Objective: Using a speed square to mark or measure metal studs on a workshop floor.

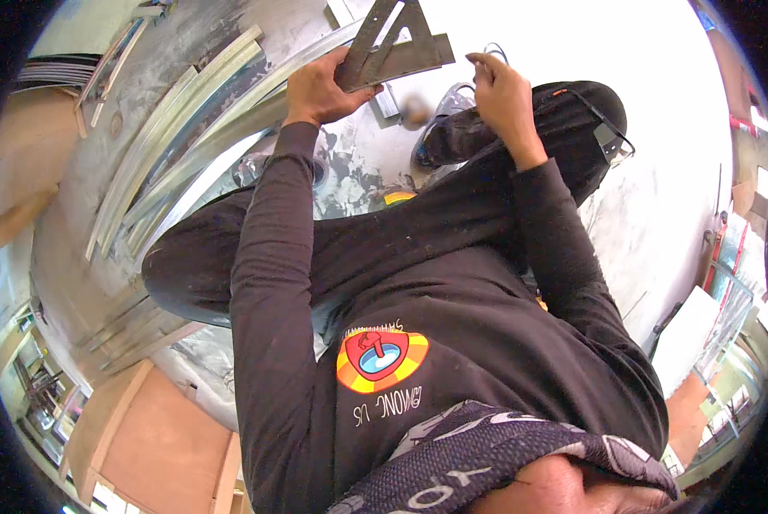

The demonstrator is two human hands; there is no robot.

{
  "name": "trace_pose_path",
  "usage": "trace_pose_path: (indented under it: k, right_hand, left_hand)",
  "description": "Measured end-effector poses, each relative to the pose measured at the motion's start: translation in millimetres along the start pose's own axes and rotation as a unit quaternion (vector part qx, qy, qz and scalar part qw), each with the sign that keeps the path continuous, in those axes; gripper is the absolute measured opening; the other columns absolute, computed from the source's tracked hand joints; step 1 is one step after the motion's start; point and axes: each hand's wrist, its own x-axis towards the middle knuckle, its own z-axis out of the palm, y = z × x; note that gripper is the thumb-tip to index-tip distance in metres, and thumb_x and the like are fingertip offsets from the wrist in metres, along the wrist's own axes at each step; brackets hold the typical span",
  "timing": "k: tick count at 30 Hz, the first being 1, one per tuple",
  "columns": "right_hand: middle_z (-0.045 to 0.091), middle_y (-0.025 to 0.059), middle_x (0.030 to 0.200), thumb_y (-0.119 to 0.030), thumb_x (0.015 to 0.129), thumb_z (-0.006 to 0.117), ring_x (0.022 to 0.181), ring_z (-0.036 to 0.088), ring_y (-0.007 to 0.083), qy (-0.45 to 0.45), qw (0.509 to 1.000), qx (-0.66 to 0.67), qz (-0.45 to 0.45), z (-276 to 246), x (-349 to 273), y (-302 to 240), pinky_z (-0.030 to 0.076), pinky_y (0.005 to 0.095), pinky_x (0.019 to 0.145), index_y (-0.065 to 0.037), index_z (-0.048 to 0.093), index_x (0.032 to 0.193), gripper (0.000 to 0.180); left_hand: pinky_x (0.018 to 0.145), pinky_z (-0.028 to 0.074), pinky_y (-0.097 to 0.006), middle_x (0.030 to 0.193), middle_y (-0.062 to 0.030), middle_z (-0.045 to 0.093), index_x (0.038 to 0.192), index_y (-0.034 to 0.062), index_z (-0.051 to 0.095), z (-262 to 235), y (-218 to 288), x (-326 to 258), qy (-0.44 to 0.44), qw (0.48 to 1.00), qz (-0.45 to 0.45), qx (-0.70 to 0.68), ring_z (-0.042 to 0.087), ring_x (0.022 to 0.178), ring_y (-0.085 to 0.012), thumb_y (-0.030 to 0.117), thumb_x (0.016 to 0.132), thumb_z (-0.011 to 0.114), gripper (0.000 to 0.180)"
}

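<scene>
My left hand [319, 92] grips a dark metal triangular square [405, 58] by its lower left corner, held out ahead of my crossed legs. Under and beside that wrist run long pale metal profiles [174, 141]; whether the square touches one cannot be told. My right hand [508, 103] is raised over my right leg, a short way right of the square. Its thumb and forefinger are pinched together, with a small dark tip showing at their ends. What they hold, if anything, is too small to make out.
A yellow, curved thing [398, 198] lies by my legs. A dark cord with a grey piece [608, 141] hangs at my right knee. A wooden box [165, 433] stands at lower left, a pale board [685, 338] at right. Paint smears mark the floor [349, 184].
</scene>
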Motion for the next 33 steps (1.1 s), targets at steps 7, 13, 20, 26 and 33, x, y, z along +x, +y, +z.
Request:
trace_pose_path:
  k: [7,13,20,26,33]
  right_hand:
    - [0.069,0.0121,0.105,-0.03,0.098,0.063,0.09,0.067,0.0186,-0.198,0.888,0.385,0.156,26,45,10,0.054,0.0306,0.08,0.006,0.061,0.124,0.044]
    - [0.07,0.0086,0.105,-0.019,0.099,0.063,0.092,0.066,0.0152,-0.163,0.954,0.251,0.022,29,41,5,0.053,0.0286,0.085,0.004,0.059,0.128,0.037]
    - [0.072,0.013,0.098,-0.016,0.097,0.064,0.088,0.065,0.016,-0.084,0.954,0.287,-0.032,37,35,10,0.052,0.0316,0.084,0.003,0.062,0.122,0.032]
    - [0.071,0.0083,0.107,-0.018,0.099,0.062,0.097,0.063,0.0132,-0.126,0.958,0.257,-0.024,34,35,15,0.05,0.0289,0.09,0.001,0.06,0.129,0.037]
    - [0.072,0.0121,0.101,-0.018,0.097,0.064,0.093,0.065,0.0162,-0.086,0.962,0.254,-0.054,34,33,14,0.052,0.0305,0.087,0.003,0.061,0.125,0.035]
  left_hand:
    - [0.069,0.056,-0.038,0.086,-0.0076,0.073,0.114,0.0149,0.068,-3,1,0,0.062,0.996,0.059,0.0,0.072,0.076,-0.0252,0.051,0.064,0.087,0.065]
    - [0.07,0.055,-0.039,0.089,-0.0125,0.073,0.114,0.0085,0.068,-26,-16,0,0.016,0.997,0.041,-0.068,0.071,0.077,-0.0304,0.051,0.069,0.085,0.064]
    - [0.082,0.053,-0.041,0.096,-0.0202,0.071,0.112,0.0029,0.069,-30,-23,17,-0.111,0.987,-0.04,-0.105,0.07,0.091,-0.0328,0.071,0.078,0.067,0.076]
    - [0.079,0.052,-0.042,0.092,-0.0219,0.07,0.105,-0.0009,0.07,-30,-24,18,-0.163,0.982,-0.091,-0.019,0.069,0.089,-0.0341,0.079,0.078,0.06,0.085]
    - [0.084,0.052,-0.041,0.095,-0.0225,0.071,0.108,-0.0005,0.069,-32,-17,19,-0.196,0.976,-0.092,0.011,0.069,0.094,-0.0337,0.082,0.078,0.056,0.089]
